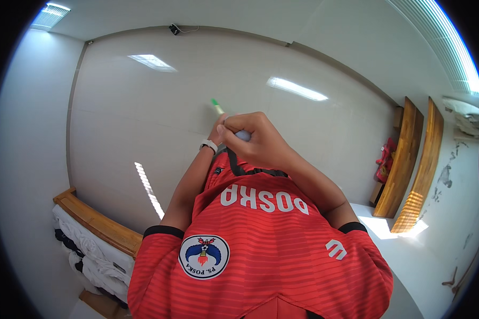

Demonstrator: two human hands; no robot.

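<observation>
Both of my hands are together in front of my red shirt [266, 228]. My right hand [255, 139] is closed, its thumb and fingers wrapped around a rounded grey end [243, 135]. Just beyond and below it, my left hand [216, 131], with a white watch [209, 144] at the wrist, is mostly hidden behind the right one; its fingers look closed. Past the hands a pale stick with a green tip [215, 102] sticks out, pointing away to the upper left. The grey end and the stick line up, but the hands cover whatever joins them.
A light tiled floor [122, 117] spreads ahead. At the lower left stands a wooden-edged bed or bench [98, 223] with white cloths [98, 260]. Wooden boards [404, 159] and a red bundle [385, 161] are at the right. A small black object [174, 30] lies by the far wall.
</observation>
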